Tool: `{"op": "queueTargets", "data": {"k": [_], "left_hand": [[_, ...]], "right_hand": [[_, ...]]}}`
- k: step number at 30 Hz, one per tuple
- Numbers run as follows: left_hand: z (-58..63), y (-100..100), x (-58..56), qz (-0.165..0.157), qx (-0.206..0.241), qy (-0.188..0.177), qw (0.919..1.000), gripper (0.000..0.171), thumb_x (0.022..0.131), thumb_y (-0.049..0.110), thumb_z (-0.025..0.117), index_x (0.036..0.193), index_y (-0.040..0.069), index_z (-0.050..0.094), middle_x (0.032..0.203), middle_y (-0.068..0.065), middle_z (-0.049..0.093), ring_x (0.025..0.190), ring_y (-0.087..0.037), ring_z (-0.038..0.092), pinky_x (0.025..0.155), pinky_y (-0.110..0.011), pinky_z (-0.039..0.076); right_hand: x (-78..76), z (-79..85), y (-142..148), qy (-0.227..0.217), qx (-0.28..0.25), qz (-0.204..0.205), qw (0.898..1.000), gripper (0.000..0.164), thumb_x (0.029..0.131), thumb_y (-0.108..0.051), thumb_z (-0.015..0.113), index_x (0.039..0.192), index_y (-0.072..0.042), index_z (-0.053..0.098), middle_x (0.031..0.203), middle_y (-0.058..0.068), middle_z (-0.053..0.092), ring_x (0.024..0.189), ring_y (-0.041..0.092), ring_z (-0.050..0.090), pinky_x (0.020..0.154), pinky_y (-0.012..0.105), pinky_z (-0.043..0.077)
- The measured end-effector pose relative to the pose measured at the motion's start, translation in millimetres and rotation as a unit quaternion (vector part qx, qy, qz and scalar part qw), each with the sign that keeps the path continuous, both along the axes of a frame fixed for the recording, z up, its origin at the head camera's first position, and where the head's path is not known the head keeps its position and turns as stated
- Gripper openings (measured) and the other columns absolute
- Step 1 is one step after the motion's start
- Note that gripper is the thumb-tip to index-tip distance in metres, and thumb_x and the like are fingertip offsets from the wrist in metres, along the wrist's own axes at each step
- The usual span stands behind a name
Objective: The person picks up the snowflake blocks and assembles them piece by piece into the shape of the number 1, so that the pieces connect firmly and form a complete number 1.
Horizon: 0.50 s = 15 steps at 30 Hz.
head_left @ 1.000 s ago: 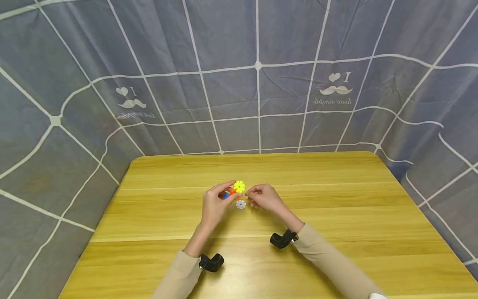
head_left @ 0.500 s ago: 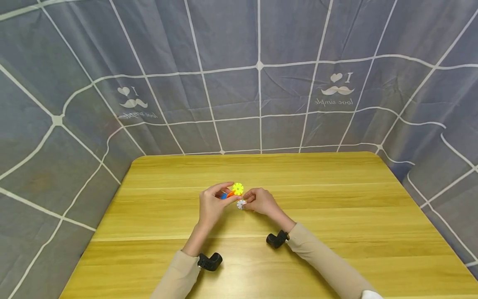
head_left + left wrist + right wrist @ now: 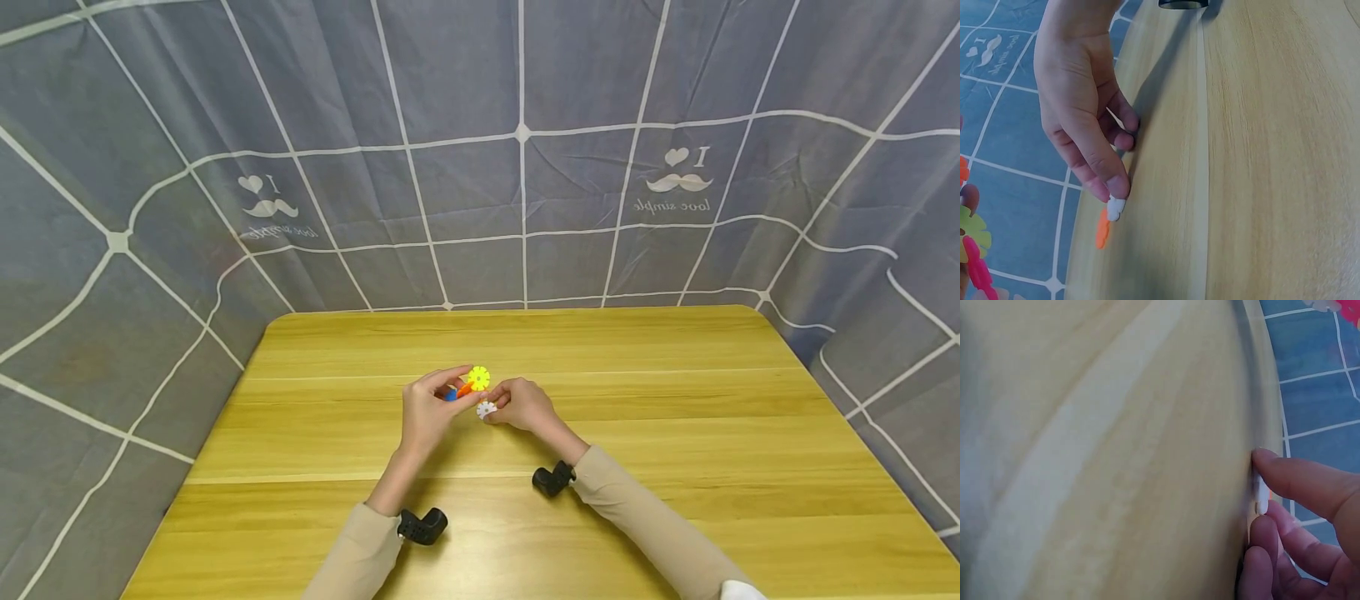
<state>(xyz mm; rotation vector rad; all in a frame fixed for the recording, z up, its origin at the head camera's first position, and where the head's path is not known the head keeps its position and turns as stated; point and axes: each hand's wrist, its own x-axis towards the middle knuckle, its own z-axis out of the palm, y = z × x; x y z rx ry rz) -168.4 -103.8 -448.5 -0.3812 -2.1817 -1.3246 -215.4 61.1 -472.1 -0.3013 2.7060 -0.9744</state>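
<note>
My left hand [image 3: 426,415] pinches a small cluster of notched plastic snowflake discs. A yellow disc [image 3: 478,378], an orange disc [image 3: 465,390] and a blue disc [image 3: 451,394] show in the head view. A pink disc [image 3: 979,267] shows at the left edge of the left wrist view. Just to the right, my right hand [image 3: 528,406] pinches a white snowflake disc [image 3: 486,409] between thumb and fingers, seen edge-on in the right wrist view. An orange disc [image 3: 1103,229] sits against or behind the white one; whether they are joined cannot be told.
Both hands are above a wood-grain table [image 3: 637,417]. A grey curtain with white lines [image 3: 465,192] hangs behind it and at both sides. A black wrist camera [image 3: 423,527] sits on the left wrist, another [image 3: 553,479] on the right.
My right hand has moved left and taken hold of the white disc, which it did not touch a second ago. The left hand with its cluster has barely shifted.
</note>
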Motion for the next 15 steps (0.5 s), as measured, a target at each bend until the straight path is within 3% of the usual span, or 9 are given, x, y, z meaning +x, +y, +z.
{"op": "queueTargets", "data": {"k": [6,15], "left_hand": [[-1.2,0.9,-0.1,-0.002,0.005,-0.010,0.9999,0.033,0.068,0.014,0.087,0.097,0.005,0.076,0.072,-0.008,0.070,0.061,-0.011,0.061,0.054,-0.019,0.048],[-3.2,0.4,-0.5,0.000,0.002,-0.009,1.0000,0.032,0.067,0.016,0.087,0.096,0.005,0.076,0.073,-0.009,0.071,0.057,-0.013,0.059,0.050,-0.022,0.047]], "right_hand": [[0.9,2.6,1.3,-0.004,-0.009,0.001,1.000,0.027,0.071,-0.023,0.085,0.088,-0.013,0.067,0.076,-0.003,0.062,0.068,0.012,0.053,0.059,0.024,0.037],[1.2,2.4,9.7,-0.007,-0.043,-0.002,0.999,0.014,0.083,-0.019,0.076,0.091,-0.010,0.069,0.070,-0.001,0.066,0.057,0.010,0.055,0.053,0.021,0.038]]}}
